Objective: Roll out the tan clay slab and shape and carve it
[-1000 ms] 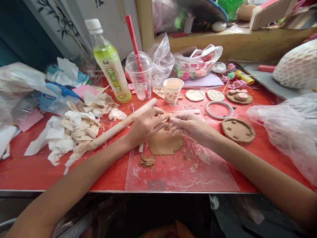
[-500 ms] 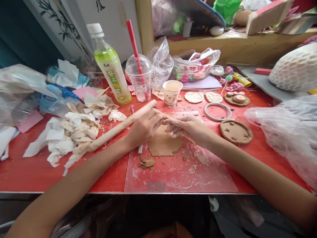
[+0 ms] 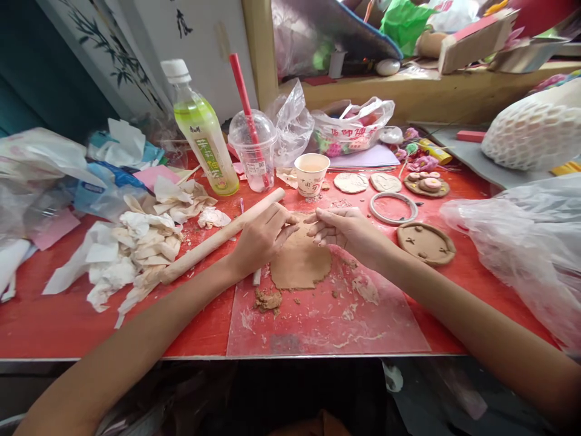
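Over the far part of a flat, rolled-out slab of brown clay (image 3: 299,263), my two hands face each other with a small gap between the fingertips. My left hand (image 3: 263,239) is closed, thumb against curled fingers; whatever is in the pinch is too small to make out. Thumb and forefinger come together on my right hand (image 3: 342,233), its other fingers loosely bent; I cannot make out anything between them. A wooden rolling pin (image 3: 222,236) lies just left of my left hand. A crumbly clay lump (image 3: 267,301) sits at the slab's near left edge.
A clear plastic sheet (image 3: 327,330) lies beneath the slab. Behind stand a paper cup (image 3: 312,181), a plastic cup with straw (image 3: 254,151) and a drink bottle (image 3: 204,142). Rightward are a tape ring (image 3: 374,209) and a clay disc (image 3: 426,243). Crumpled tissues (image 3: 136,242) lie left.
My hands were touching at the fingertips over the slab; now they are slightly apart. The camera view has shifted a little, so the table sits slightly lower in the picture.
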Available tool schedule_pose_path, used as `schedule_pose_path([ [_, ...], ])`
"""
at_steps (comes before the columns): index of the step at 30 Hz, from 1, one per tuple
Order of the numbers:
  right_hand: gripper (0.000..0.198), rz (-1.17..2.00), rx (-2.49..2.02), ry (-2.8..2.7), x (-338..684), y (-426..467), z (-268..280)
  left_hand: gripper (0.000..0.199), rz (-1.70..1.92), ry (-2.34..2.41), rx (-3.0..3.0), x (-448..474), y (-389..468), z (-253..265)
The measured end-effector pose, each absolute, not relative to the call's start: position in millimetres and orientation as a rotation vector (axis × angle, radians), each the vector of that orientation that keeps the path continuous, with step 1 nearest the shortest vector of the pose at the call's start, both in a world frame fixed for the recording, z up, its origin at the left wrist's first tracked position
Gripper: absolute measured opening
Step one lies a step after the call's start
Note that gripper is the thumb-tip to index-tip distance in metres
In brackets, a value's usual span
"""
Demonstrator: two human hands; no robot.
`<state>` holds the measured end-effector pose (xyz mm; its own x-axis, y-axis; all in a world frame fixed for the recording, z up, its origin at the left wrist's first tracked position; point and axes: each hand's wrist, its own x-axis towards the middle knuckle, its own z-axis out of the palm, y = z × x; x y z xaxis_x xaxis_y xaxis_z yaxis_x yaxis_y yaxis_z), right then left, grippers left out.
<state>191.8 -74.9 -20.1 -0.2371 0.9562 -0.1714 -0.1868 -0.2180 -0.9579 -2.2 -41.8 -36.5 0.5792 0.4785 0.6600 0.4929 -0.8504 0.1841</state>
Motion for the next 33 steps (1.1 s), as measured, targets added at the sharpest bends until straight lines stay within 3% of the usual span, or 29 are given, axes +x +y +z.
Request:
schedule_pose_path([
  [4, 0.024, 1.63, -1.081, -1.132, 189.7, -75.8, -21.6, 0.021, -1.114, -0.833, -2.75, -2.9, -40.0, -38.1],
  [9, 0.026, 1.624, -1.1, -1.126, 189.6, -76.1, -20.9, 0.013, -1.135, -0.825, -2.809, -1.1, -40.2, -36.3],
  [17, 0.026, 1.622, -1.094, -1.137, 188.8, -76.4, -22.1, 0.026, -1.039, -0.803, -2.773, -3.3, -37.9, -39.8],
  [22, 0.026, 1.622, -1.104, -1.136, 188.6, -76.7, -21.9, 0.014, -1.098, -0.849, -2.864, -2.3, -39.0, -38.7],
  [29, 0.027, 1.638, -1.106, -1.172, 187.7, -77.6, -20.6, 0.027, -1.035, -0.952, -2.816, -3.2, -40.1, -38.7],
  [33, 0.028, 1.643, -1.1, -1.193, 188.2, -76.8, -22.0, 0.015, -1.109, -0.911, -2.883, -3.6, -38.5, -41.1],
])
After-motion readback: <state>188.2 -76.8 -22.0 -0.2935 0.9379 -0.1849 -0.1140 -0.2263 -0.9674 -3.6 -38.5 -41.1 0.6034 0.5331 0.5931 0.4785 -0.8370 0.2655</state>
